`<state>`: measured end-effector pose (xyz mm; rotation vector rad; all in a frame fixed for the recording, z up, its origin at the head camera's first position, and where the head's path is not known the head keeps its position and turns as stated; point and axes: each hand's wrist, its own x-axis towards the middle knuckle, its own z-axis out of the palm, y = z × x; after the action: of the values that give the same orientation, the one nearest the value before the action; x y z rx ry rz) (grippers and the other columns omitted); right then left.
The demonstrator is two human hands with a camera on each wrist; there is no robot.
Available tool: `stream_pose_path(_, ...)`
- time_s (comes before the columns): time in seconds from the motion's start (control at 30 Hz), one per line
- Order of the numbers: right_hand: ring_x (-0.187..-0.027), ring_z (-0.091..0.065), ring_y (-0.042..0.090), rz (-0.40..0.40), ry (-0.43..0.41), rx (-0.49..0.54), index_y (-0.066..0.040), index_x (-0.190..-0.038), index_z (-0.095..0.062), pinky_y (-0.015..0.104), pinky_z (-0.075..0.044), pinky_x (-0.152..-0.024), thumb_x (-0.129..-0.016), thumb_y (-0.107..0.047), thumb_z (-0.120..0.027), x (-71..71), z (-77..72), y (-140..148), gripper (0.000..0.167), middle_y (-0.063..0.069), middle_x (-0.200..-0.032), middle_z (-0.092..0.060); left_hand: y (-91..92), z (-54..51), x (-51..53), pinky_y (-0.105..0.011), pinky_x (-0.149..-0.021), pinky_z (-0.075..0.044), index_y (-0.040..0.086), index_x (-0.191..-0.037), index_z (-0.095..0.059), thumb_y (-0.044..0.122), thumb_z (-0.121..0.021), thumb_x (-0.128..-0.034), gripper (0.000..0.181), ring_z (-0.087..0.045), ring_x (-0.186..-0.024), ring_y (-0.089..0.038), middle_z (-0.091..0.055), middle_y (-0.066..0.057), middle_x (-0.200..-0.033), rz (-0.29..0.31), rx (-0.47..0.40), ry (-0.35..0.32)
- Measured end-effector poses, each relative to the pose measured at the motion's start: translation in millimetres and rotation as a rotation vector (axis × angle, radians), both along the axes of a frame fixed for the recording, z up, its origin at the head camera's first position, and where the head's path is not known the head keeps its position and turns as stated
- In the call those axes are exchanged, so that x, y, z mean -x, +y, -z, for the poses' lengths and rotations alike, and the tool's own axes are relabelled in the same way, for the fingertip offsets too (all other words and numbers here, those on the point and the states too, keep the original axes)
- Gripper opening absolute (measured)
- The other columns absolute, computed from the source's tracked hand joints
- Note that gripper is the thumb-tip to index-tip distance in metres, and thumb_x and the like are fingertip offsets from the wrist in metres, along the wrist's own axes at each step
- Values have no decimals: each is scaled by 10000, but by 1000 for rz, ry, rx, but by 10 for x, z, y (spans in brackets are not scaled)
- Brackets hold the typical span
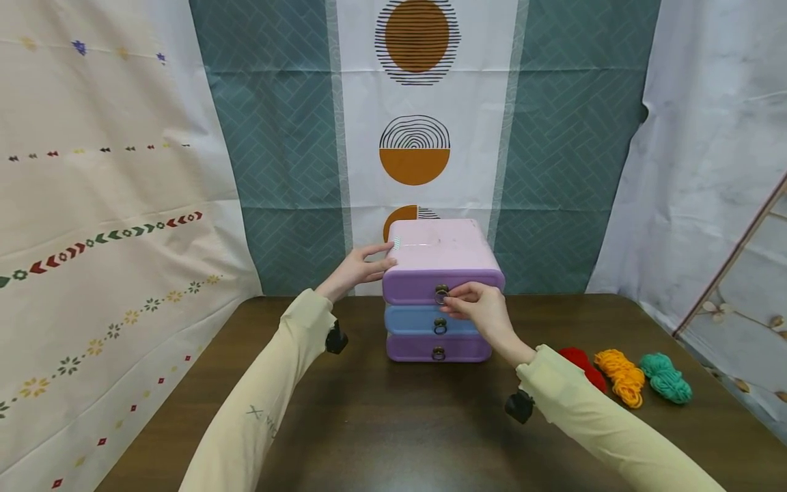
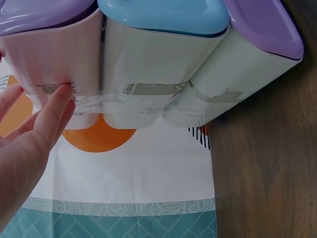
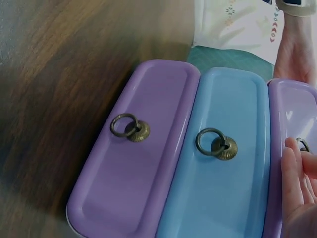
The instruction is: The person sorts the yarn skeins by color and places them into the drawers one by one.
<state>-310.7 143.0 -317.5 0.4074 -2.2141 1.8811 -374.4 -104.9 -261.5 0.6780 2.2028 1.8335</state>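
A small three-drawer chest (image 1: 439, 247) with a pink top stands on the table, its drawers seemingly closed. Its top drawer (image 1: 408, 289) is purple, the middle drawer (image 1: 406, 320) blue and the bottom drawer (image 1: 408, 348) purple. Each front carries a brass ring pull. My left hand (image 1: 356, 270) touches the chest's upper left side with fairly straight fingers; the left wrist view shows the fingertips against the pink side wall (image 2: 64, 54). With thumb and fingers, my right hand (image 1: 482, 314) pinches the top drawer's ring pull (image 1: 440, 295), which the fingers partly hide in the right wrist view.
On the table's right lie a red yarn bundle (image 1: 581, 367), a yellow yarn bundle (image 1: 621, 377) and a green yarn bundle (image 1: 666, 378). The dark wooden table (image 1: 393, 424) extends in front of the chest. A patterned cloth (image 1: 283, 137) hangs close behind it.
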Motion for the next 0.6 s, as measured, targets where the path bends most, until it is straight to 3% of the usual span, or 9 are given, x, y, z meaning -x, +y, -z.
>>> stream_pose_path(0.13,-733,-649,266,21,-8,7,121,-920,-590,331,-525,-642,-829,6,-637,-3,0,-24,154,209,-838,-645,3,11,-9,-351,-879,-426,26,-1372,-374,114,-614,-874,560,-517,-1082,-240,-415,-180,-1309,-7,-21,2)
stream_pose_path(0.4,-731,-648,271,41,10,-12,112,-922,-608,333,-524,-647,-827,-23,-651,-10,-5,-22,171,196,-814,-648,-8,186,191,-310,-833,-457,98,-1351,-440,189,-660,-847,557,-544,-1047,-206,-486,-132,-1251,-34,-52,21)
stream_pose_path(0.6,-727,-648,272,37,45,-25,100,-915,-619,318,-526,-639,-828,-30,-653,-31,13,0,160,188,-808,-649,-7,220,218,-316,-829,-460,113,-1335,-467,203,-677,-833,551,-546,-1041,-214,-536,-133,-1188,-53,-56,24)
